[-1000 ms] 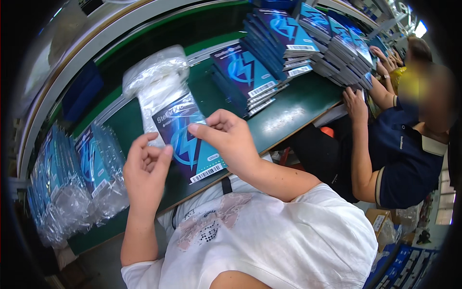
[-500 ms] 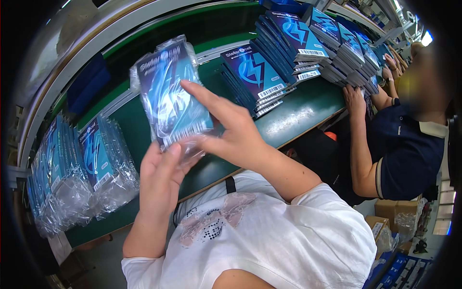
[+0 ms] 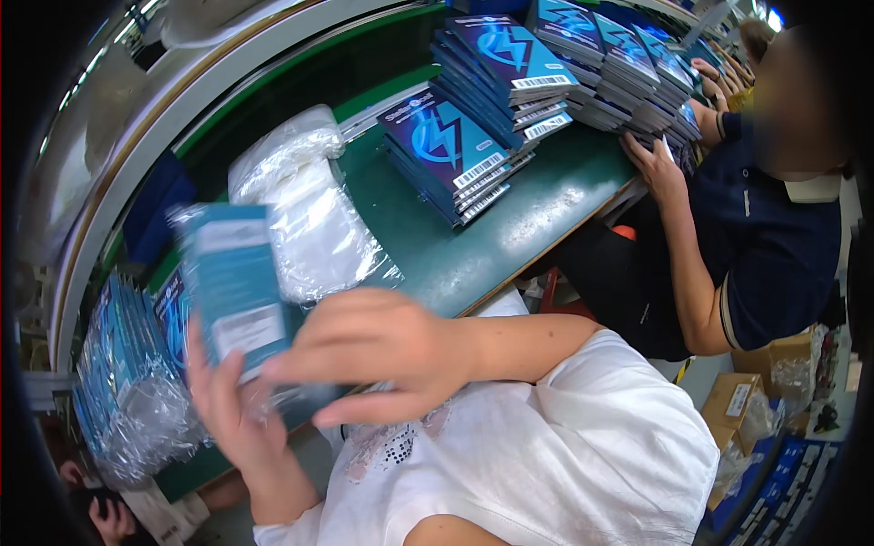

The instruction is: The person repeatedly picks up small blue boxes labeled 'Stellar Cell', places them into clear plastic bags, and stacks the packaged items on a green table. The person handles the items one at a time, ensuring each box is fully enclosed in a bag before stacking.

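Note:
A flat teal box (image 3: 238,273) in a clear plastic bag is held up over the left part of the bench, its back with white label areas facing me. My left hand (image 3: 232,414) grips its lower end. My right hand (image 3: 391,350), smeared by motion, is beside the box's lower corner with its fingers stretched out and the thumb apart. Behind the box, a pile of clear plastic bags (image 3: 319,223) lies on the green bench. To the left stand several bagged boxes (image 3: 127,337) in a row, their loose bag ends toward me.
Stacks of unbagged dark blue boxes (image 3: 446,146) stand on the green bench (image 3: 537,209) toward the right. A co-worker in a dark shirt (image 3: 774,246) sits at right, one hand by the farther stacks. Cardboard cartons (image 3: 733,400) are at lower right. A blue bin (image 3: 159,209) stands behind.
The bagged box has been turned from its front to its back and moved left and lower. My right hand has slid off its front. The pile of clear bags now shows.

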Action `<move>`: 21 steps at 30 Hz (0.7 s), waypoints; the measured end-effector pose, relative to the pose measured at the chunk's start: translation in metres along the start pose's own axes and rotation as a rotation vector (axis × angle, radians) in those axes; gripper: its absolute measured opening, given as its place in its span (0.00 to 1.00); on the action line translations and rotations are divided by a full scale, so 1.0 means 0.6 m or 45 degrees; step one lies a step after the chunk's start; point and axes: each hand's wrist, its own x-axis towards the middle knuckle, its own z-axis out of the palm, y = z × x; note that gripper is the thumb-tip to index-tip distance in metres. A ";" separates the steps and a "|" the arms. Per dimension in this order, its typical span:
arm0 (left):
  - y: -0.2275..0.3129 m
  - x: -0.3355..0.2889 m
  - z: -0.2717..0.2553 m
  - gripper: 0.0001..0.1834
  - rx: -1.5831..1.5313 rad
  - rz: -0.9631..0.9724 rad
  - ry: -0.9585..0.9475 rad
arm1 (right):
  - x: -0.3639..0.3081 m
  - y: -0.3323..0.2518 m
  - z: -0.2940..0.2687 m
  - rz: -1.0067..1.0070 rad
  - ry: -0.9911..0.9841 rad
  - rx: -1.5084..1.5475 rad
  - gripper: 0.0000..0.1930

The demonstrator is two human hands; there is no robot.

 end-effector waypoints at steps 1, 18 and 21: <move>0.007 -0.004 -0.005 0.26 0.294 0.175 0.112 | -0.009 -0.013 -0.028 0.020 0.127 -0.116 0.16; -0.083 0.040 0.145 0.32 0.922 0.118 -0.610 | -0.097 0.185 -0.366 1.338 0.943 0.432 0.33; -0.160 0.111 0.203 0.41 0.224 -0.557 -0.332 | -0.095 0.196 -0.369 1.376 0.771 0.477 0.32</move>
